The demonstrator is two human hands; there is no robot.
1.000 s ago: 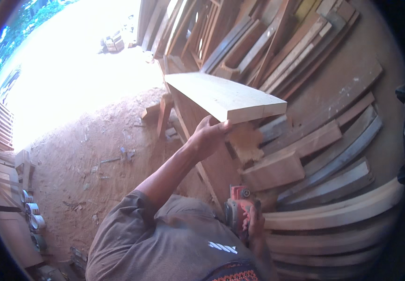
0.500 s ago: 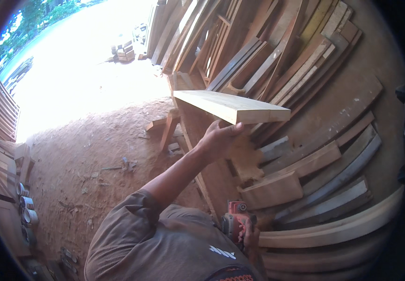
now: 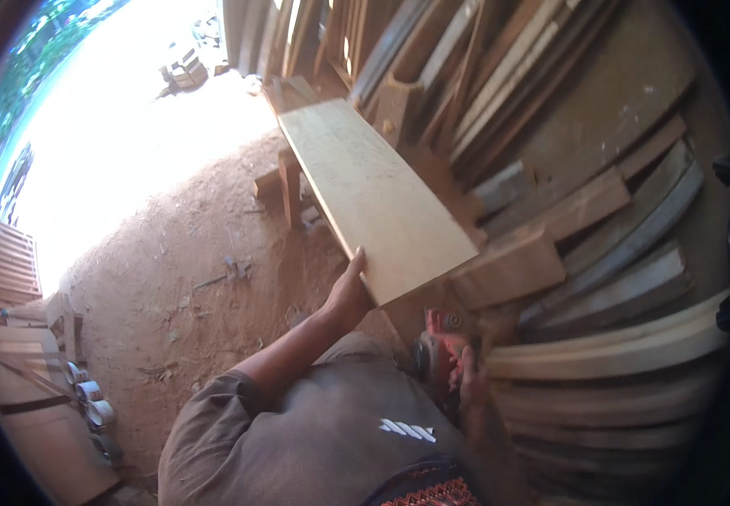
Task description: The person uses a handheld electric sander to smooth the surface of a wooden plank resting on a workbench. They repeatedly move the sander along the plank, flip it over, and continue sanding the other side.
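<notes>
A pale, flat wooden board (image 3: 373, 185) reaches away from me with its broad face up. My left hand (image 3: 350, 291) grips its near left edge, thumb on top and fingers hidden underneath. Low by my right side, my right hand (image 3: 469, 379) is wrapped round the handle of a red electric planer (image 3: 442, 341). The planer's underside cannot be seen. Below the board is a wooden bench, mostly covered by it; one of its legs (image 3: 290, 190) shows on the left.
Long planks (image 3: 500, 93) lean at the far right. Thick timbers (image 3: 609, 350) lie stacked along my right. On the dusty ground (image 3: 154, 295) to the left lies a small tool (image 3: 234, 268). Several round tins (image 3: 99, 411) stand beside panels (image 3: 53, 451) at the lower left.
The board has been lowered and tilted, so its broad upper face shows instead of its end. My left hand has moved nearer me with it. The view has shifted; the planer stays in my right hand.
</notes>
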